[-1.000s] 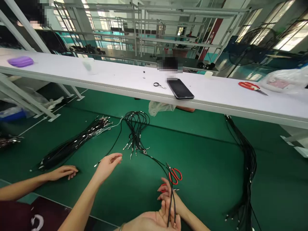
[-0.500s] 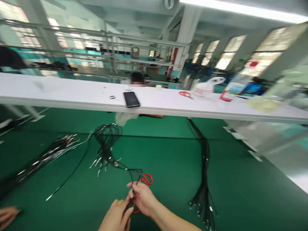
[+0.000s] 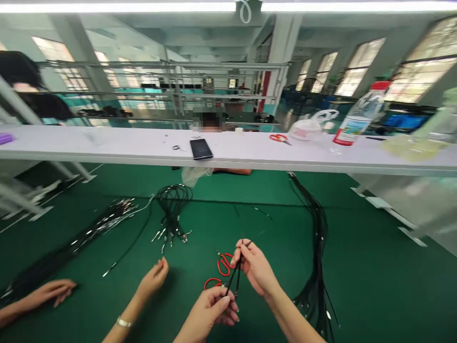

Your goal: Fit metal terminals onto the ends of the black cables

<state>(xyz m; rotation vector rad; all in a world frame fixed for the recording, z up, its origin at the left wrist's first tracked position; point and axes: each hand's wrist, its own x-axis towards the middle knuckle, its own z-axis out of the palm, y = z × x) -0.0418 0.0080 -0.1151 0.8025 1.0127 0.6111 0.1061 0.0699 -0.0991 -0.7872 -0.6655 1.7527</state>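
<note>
Low in the centre, both my hands hold one thin black cable (image 3: 233, 274) over the green mat. My right hand (image 3: 255, 269) pinches its upper part, where the cable ends stick up past the fingers. My left hand (image 3: 214, 309) is closed round the lower part. Red scissors (image 3: 223, 264) lie on the mat just behind the cable. A co-worker's hand with a bracelet (image 3: 153, 281) rests to my left, and their other hand (image 3: 48, 291) lies flat at the far left.
Black cable bundles lie on the mat: a long one at left (image 3: 89, 233), a looped one (image 3: 173, 200), another at right (image 3: 317, 247). The white bench (image 3: 250, 159) behind carries a phone (image 3: 201, 148), red scissors (image 3: 278, 138), a bottle (image 3: 360, 116) and a bag (image 3: 307, 128).
My hands have come together and raised the cable, the right hand now above the left. My view has tilted up and swung. The co-worker's hands stay at the left.
</note>
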